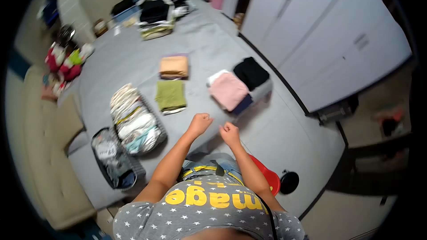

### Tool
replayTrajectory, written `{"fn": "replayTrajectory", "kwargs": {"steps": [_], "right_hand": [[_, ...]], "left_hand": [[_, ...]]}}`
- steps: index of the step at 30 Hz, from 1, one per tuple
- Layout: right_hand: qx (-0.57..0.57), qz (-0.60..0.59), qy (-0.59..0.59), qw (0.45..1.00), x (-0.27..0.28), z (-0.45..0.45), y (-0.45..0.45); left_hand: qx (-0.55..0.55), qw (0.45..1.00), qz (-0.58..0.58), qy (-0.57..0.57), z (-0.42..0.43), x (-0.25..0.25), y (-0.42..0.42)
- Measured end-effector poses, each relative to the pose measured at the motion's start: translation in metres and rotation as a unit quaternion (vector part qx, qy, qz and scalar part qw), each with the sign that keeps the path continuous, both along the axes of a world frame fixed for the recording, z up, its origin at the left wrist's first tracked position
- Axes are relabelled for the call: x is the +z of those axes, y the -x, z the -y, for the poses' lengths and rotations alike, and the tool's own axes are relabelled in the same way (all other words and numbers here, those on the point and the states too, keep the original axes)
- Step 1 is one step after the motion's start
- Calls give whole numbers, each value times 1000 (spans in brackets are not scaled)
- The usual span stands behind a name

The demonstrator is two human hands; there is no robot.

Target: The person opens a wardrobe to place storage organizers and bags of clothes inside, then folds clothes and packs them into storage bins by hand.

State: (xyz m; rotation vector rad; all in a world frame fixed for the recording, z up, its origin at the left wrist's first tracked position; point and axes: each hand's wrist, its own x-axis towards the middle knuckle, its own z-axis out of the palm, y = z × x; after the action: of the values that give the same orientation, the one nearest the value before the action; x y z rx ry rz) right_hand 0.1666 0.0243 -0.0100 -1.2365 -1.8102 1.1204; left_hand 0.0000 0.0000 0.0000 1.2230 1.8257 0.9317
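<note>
My left hand is held over the bed's near edge, fingers curled into a fist, with nothing visible in it. Just to its right, a small gap away, my right hand is also closed, and no object shows in it. Beyond my hands lies a stack with a pink folded cloth on top, and a black folded cloth sits beside it. Left of that stack are a green folded cloth and a peach folded cloth. Neither hand touches any of these piles.
On the bed, a basket of rolled clothes and a dark-sided bin stand to the left. More clothes are heaped at the far end. A wardrobe stands right; a red stool is beside me.
</note>
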Motion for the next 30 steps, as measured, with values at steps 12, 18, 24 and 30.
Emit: {"fn": "replayTrajectory", "kwargs": {"steps": [12, 18, 24, 30], "right_hand": [[-260, -45, 9, 964, 4, -160, -221], [-273, -13, -30, 962, 7, -314, -290], [-282, 3, -76, 956, 44, -535, -346], [-287, -26, -125, 949, 64, -699, -381]], "left_hand": [[-252, 959, 118, -57, -257, -20, -264], [-255, 956, 97, -104, -420, 3, -325], [-239, 967, 69, -52, -632, 25, -382], [-201, 934, 109, -274, -790, 42, -401]]}}
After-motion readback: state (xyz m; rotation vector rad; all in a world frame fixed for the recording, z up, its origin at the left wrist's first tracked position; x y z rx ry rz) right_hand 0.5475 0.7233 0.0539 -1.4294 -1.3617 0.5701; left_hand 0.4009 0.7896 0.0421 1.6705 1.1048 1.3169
